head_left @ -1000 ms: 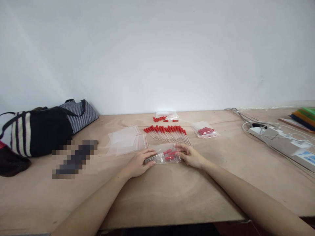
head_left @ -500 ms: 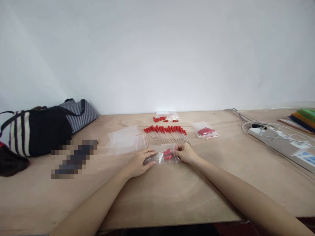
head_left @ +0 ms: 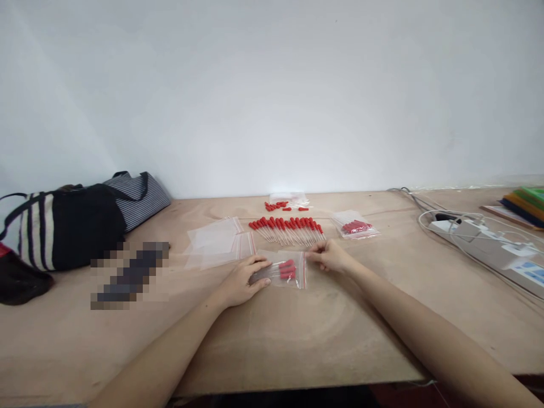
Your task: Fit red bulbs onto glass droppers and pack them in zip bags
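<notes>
A clear zip bag (head_left: pixel 276 271) lies flat on the table, with several red-bulbed droppers (head_left: pixel 288 269) inside, bulbs toward its zip end at the right. My left hand (head_left: pixel 243 280) grips the bag's left end between thumb and fingers. At the upper right corner of the zip, my right hand (head_left: pixel 329 256) is closed in a pinch on the bag's edge. Just behind, a row of red-bulbed droppers (head_left: pixel 287 229) lies side by side. Another zip bag (head_left: pixel 357 225) holding red droppers rests farther right.
Flat clear bags (head_left: pixel 215 238) lie left of the row. Loose red bulbs (head_left: pixel 276 205) and a bag (head_left: pixel 289 198) sit near the wall. Dark bags (head_left: pixel 85 226) and a pixelated item (head_left: pixel 131 275) are at left; a power strip (head_left: pixel 488 243) with cables and coloured items (head_left: pixel 527 205) are at right.
My right hand has shifted slightly right and up, to the bag's upper corner. The bag lies flatter, and the droppers inside show more spread. My left hand has barely moved.
</notes>
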A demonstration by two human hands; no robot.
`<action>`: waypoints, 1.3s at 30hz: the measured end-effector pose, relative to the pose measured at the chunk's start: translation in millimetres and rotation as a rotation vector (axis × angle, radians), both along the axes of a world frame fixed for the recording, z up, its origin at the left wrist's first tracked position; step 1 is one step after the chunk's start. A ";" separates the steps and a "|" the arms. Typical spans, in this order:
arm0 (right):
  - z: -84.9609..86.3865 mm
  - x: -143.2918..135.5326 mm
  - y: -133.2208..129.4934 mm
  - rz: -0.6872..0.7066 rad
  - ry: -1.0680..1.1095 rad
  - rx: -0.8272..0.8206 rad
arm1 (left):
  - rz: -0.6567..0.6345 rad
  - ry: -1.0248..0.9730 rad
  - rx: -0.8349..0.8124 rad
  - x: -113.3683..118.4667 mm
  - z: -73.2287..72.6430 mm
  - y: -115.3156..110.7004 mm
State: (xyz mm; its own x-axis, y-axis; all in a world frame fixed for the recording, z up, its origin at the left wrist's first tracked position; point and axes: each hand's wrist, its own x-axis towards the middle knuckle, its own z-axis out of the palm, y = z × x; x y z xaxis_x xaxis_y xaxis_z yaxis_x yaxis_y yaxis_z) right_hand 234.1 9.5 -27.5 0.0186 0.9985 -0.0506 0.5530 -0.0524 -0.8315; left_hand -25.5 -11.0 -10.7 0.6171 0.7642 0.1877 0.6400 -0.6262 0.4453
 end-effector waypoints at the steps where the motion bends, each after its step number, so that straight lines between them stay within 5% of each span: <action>1: 2.3 9.0 5.4 -0.087 -0.042 0.039 | 0.003 0.003 0.000 0.4 -0.4 0.2; 6: 11.5 40.5 36.1 -0.322 -0.165 0.037 | 0.000 0.020 0.022 2.5 -2.7 1.8; 14: 20.8 30.4 66.4 -0.318 -0.169 -0.235 | -0.003 0.041 0.026 3.1 0.2 0.5; 19: 19.6 32.2 67.3 -0.322 -0.054 -0.258 | -0.010 0.030 0.031 2.3 -2.1 2.2; 28: 20.0 34.6 22.7 -0.316 0.279 0.027 | -0.008 0.030 0.025 2.0 -2.0 1.5; 33: 2.0 16.4 -14.9 -0.264 0.600 0.239 | -0.004 0.026 0.021 2.1 -0.2 -0.5; 39: -13.4 -8.1 -19.0 -0.314 0.832 0.261 | 0.006 0.025 0.007 2.4 1.3 -1.5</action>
